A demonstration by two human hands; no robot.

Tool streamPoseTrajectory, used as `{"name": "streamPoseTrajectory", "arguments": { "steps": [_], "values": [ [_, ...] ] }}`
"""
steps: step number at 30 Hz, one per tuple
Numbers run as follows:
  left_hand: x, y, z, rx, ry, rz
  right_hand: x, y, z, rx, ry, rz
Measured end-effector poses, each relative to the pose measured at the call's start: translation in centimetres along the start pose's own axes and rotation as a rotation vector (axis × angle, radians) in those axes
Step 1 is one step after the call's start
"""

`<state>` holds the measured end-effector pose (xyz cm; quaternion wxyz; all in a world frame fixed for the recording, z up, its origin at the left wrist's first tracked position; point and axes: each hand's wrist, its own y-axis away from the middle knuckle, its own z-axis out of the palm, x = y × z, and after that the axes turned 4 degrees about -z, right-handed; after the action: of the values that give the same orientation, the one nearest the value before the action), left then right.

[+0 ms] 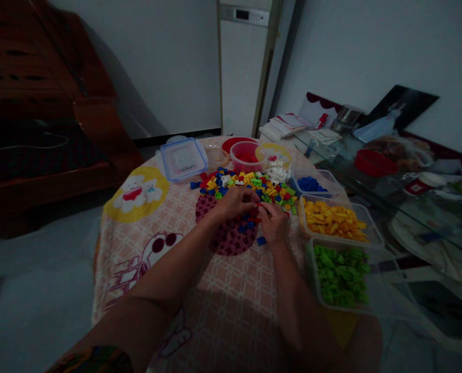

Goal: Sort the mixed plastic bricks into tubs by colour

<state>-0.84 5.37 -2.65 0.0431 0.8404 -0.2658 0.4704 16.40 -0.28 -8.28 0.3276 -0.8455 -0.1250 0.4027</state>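
Note:
Both my hands are close together over the near side of a mixed pile of toy bricks [248,178]. My right hand [273,221] pinches a small red brick [259,205] between thumb and fingers. My left hand [236,202] is just left of it, its fingers curled and bent toward the red brick; what they grip, if anything, is hidden. Blue bricks [246,227] lie below the hands on a dark red round patch of the cloth, and a single blue brick [261,241] is beside my right wrist.
Clear boxes of blue [312,184], yellow [334,220] and green bricks [342,274] line the right side. Behind the pile are a pink-rimmed tub [248,165], white bricks [278,172] and a blue-edged lid [184,159]. A cluttered glass table [347,160] stands at right.

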Motion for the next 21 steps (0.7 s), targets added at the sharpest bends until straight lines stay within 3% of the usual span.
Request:
{"name": "streamPoseTrajectory", "arguments": {
  "steps": [21],
  "values": [
    [0.11,-0.04,0.86,0.018,-0.106,0.041,-0.06,0.05,0.13,0.012,0.074,0.012]
  ]
}}
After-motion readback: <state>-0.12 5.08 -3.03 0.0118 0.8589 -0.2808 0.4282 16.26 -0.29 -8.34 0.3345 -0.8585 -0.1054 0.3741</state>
